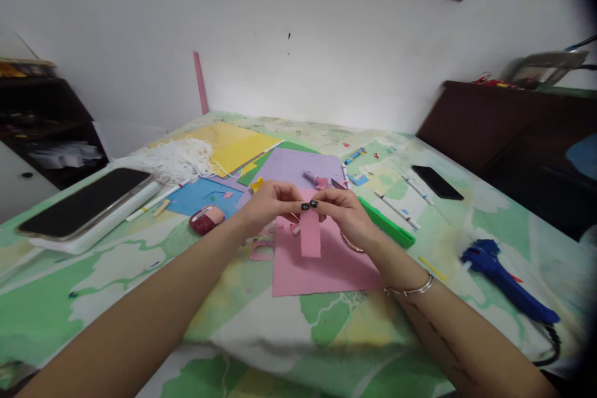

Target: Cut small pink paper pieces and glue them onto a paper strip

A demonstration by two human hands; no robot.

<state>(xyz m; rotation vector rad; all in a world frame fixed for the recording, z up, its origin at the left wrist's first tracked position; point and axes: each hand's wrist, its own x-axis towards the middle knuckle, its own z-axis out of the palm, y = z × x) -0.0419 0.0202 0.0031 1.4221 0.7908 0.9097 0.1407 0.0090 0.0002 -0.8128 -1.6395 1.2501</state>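
Pink strip (311, 241) pinched btwn fingertips (305, 206) of L hand (275, 204) & R hand (340, 211), free end below both.

L hand (275, 202) & R hand (342, 211) pinch pink strip (310, 242) above pink sheet (336, 277), nr front edge of table (261, 323). Blue glue gun (510, 289) twd front R corner; blk phone (88, 202) nr L edge; yellow sheet (237, 143) twd back L corner.

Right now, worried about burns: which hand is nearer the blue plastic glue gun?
Right. The right hand pinches the flat pink strip left of the glue gun; the left hand is farther left.
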